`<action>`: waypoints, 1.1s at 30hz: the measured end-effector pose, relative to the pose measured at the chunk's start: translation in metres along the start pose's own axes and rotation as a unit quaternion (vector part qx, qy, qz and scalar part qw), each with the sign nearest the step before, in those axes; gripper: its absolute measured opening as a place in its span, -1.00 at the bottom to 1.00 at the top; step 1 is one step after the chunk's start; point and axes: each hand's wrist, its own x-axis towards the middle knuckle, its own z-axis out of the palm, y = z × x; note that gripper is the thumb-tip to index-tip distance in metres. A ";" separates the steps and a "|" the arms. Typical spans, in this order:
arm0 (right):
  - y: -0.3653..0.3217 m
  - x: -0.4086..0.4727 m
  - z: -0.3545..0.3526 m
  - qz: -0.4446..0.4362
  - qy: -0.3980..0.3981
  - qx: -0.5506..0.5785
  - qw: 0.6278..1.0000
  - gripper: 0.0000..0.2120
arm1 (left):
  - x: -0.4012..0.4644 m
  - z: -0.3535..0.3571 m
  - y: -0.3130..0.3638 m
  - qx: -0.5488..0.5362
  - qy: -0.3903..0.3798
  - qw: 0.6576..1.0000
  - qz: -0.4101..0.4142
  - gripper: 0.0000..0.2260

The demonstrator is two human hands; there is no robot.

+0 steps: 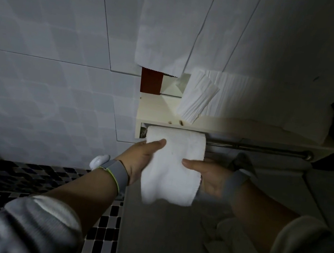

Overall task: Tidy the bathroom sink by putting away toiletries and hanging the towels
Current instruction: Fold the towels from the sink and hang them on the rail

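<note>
Draping white towel (172, 165) over metal rail (258, 148) at frame centre, under shelf (235, 133). Pinching its left edge with left hand (143, 161), gripping right edge with right hand (208, 177), fingers behind cloth. Running left-right, rail; hanging straight down, towel, directly above both hands. Sitting bare to the right, remaining rail.

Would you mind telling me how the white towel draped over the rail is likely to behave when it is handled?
The white towel is probably floppy: it drapes over the rail and sags between both hands. It looks light. It may slide off the smooth metal rail if tugged on one side.
</note>
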 end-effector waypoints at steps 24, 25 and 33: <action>0.017 0.032 -0.018 -0.048 0.067 -0.159 0.984 -0.74 | 0.014 -0.035 -0.003 0.448 0.080 0.884 0.105 -0.57; 0.016 0.033 -0.018 -0.052 0.071 -0.169 0.982 -0.70 | 0.015 -0.036 -0.002 0.451 0.088 0.880 0.123 -0.58; 0.014 0.041 -0.019 -0.117 0.107 -0.213 0.964 -0.59 | 0.023 -0.018 0.009 0.603 0.008 0.788 0.121 -0.49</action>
